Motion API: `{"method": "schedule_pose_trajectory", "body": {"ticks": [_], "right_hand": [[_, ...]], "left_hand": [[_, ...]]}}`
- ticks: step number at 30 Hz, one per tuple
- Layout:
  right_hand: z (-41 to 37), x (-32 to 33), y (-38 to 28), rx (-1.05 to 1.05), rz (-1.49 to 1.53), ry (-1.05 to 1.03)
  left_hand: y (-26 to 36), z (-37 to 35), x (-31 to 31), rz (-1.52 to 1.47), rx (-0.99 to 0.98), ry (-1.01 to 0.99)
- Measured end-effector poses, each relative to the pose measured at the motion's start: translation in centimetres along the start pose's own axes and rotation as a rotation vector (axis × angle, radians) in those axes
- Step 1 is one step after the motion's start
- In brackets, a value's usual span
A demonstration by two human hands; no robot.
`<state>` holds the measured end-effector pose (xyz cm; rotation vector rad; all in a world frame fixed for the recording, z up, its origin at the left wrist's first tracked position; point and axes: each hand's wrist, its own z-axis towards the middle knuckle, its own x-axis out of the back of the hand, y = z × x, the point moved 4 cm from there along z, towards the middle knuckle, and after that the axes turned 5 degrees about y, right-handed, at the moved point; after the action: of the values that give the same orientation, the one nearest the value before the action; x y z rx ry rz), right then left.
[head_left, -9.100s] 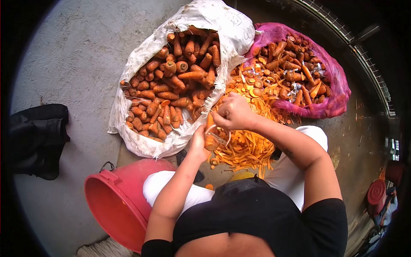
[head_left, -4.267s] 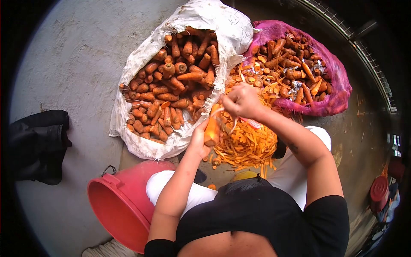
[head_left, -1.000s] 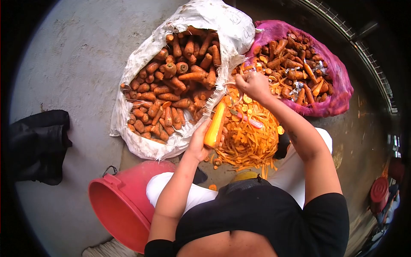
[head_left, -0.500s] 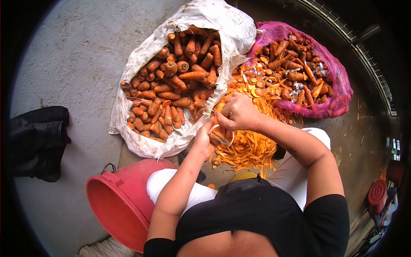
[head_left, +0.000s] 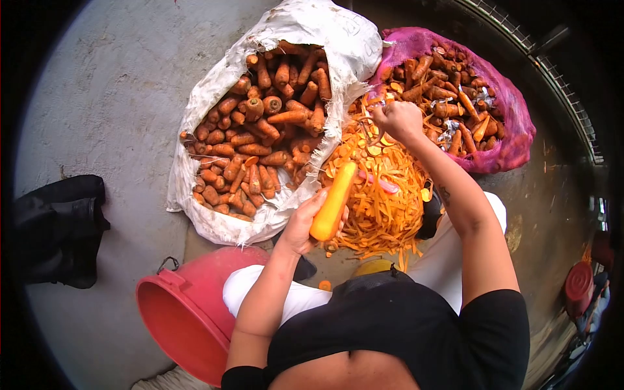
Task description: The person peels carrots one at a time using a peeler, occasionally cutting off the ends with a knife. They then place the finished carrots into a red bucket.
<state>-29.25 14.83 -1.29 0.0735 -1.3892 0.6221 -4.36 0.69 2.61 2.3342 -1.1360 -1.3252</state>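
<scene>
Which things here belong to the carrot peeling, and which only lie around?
Belonging: left hand, peeled carrot, right hand, white sack, pink sack, heap of peelings, perhaps red bucket.
Lying around: black cloth, small red container at the far right.

Smooth flesh, rough skins.
The peeled carrot (head_left: 333,201) in my left fingers (head_left: 314,200) looks smooth and moist; carrots (head_left: 260,130) in the woven white plastic sack (head_left: 312,26) are rough, matt; the red bucket (head_left: 170,305) is smooth plastic, the floor (head_left: 110,91) coarse grey concrete.
</scene>
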Motion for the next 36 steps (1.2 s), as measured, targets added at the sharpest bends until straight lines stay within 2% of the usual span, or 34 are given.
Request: {"method": "schedule_pose_trajectory", "body": {"ticks": [1, 4, 5, 6, 8, 9, 10, 12, 15, 19, 24, 27, 28, 29, 32, 36], "right_hand": [[0.2, 0.1, -0.5, -0.015, 0.044, 0.021], [-0.5, 0.8, -3.5, -0.088, 0.372, -0.266], [-1.1, 1.1, -4.6, 0.035, 0.429, -0.135], [-2.0, 2.0, -6.4, 0.099, 0.533, -0.093], [-3.6, 3.4, -9.2, 0.302, 0.592, -0.097], [-4.5, 3.6, -10.1, 0.385, 0.603, -0.07], [-5.4, 4.1, -11.0, 0.465, 0.613, -0.043], [-6.7, 4.7, -11.8, 0.532, 0.626, -0.042], [-7.5, 4.3, -12.0, 0.62, 0.603, 0.019], [-7.5, 3.7, -11.5, 0.59, 0.594, -0.009], [-7.0, 2.9, -10.7, 0.559, 0.62, -0.063], [-3.4, 2.2, -7.0, 0.303, 0.403, 0.005], [-2.0, 1.6, -5.2, 0.282, 0.27, -0.055], [-0.8, 1.0, -3.6, 0.331, -0.006, -0.152], [0.0, -0.1, 0.1, 0.135, -0.138, -0.012], [-0.4, 0.4, -2.3, -0.048, 0.258, -0.082]], "left_hand": [[0.0, 0.4, 0.6, 0.012, -0.024, 0.046], [0.3, 1.5, 1.3, -0.152, -0.023, 0.08], [0.2, 2.0, 2.0, -0.231, -0.007, 0.068], [-0.1, 2.4, 2.8, -0.233, -0.014, 0.093], [-0.8, 3.0, 3.7, -0.238, -0.022, 0.144], [-0.5, 2.7, 3.1, -0.203, -0.04, 0.296], [-0.7, 3.0, 3.0, -0.239, -0.039, 0.335], [-0.8, 3.5, 3.0, -0.308, -0.034, 0.413], [-0.9, 3.6, 2.8, -0.3, -0.031, 0.351], [-1.0, 3.4, 2.0, -0.284, 0.015, 0.412], [-1.3, 3.3, 1.8, -0.157, -0.064, 0.335], [-1.8, 2.2, 1.5, -0.08, -0.019, 0.267], [-1.9, 1.8, 1.1, -0.056, 0.009, 0.233], [-1.5, 1.5, 0.8, -0.029, 0.004, 0.169], [0.1, 0.3, 0.0, -0.06, 0.016, 0.06], [-0.2, 1.4, 1.2, -0.145, -0.009, 0.053]]}}
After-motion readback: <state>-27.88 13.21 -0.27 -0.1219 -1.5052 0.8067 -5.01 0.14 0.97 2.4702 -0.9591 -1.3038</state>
